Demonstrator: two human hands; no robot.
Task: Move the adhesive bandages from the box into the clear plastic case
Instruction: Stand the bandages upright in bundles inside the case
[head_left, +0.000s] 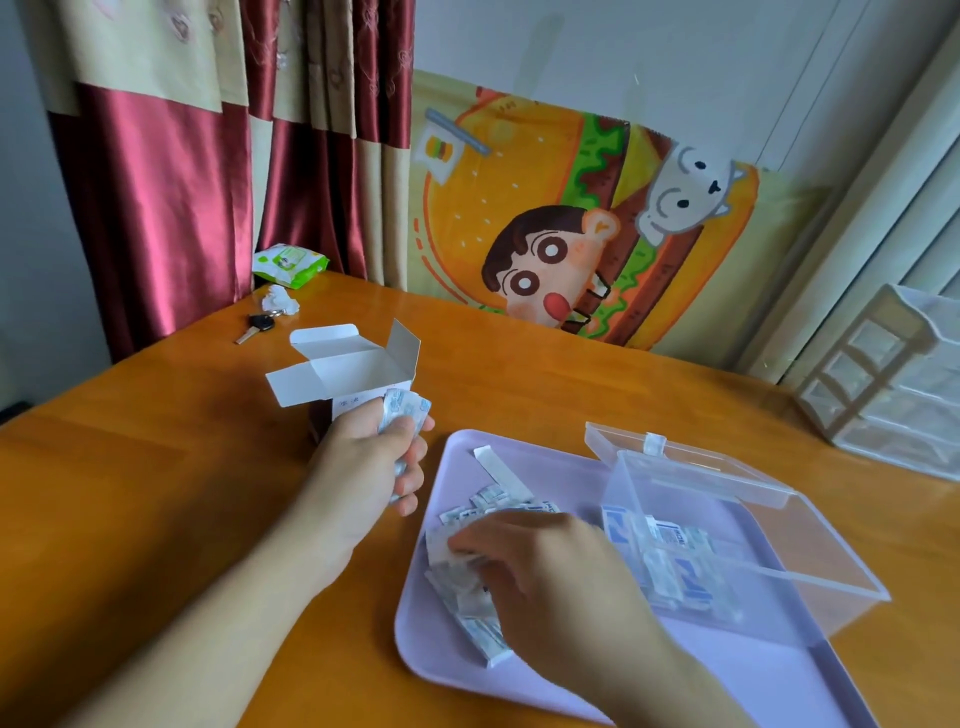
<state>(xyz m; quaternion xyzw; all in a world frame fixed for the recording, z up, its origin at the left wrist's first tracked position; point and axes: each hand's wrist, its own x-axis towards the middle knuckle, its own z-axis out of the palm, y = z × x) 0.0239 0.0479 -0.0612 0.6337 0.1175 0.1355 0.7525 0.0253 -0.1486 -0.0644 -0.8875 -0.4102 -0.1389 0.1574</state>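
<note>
Orange wood makes up the surface (156, 493), where a purple tray (727, 670) is set. A stack of bandages (402, 415) is gripped in the left hand (371, 457), just in front of the open white box (348, 371). Loose bandages (467, 587) on the tray are pinched by the right hand (545, 577). More are kept inside the clear plastic case (737, 540). Blue print is seen, but no words can be read.
</note>
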